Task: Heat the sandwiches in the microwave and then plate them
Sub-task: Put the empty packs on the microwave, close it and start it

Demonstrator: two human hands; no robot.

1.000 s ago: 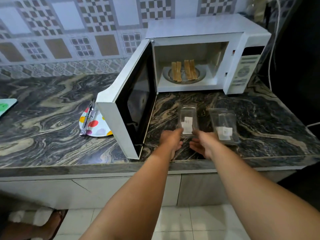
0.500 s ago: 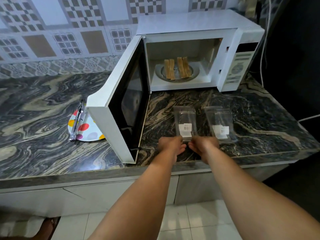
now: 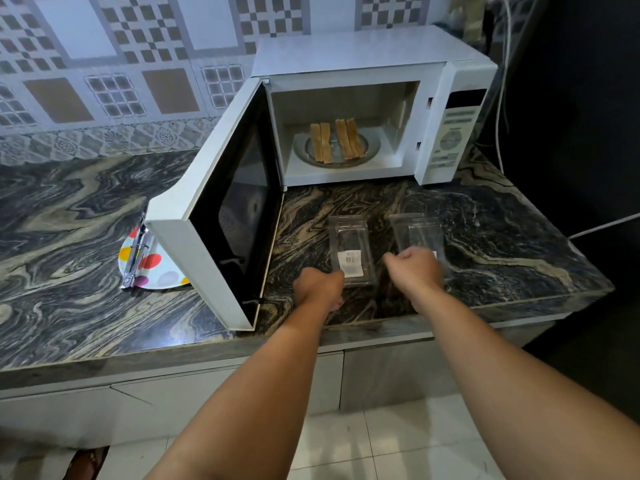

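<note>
Two sandwiches (image 3: 337, 142) in microwave (image 3: 367, 102) — well beyond both curled hands, left hand (image 3: 320, 287), right hand (image 3: 415, 266).

A second ago both hands met at the near end of the left clear container (image 3: 351, 252), fingers on its edge. Now they have parted: the left hand (image 3: 320, 287) sits curled at that container's near left corner, while the right hand (image 3: 415, 268) has shifted across to the right clear container (image 3: 419, 232), covering its near end and label, fingers curled over it
</note>
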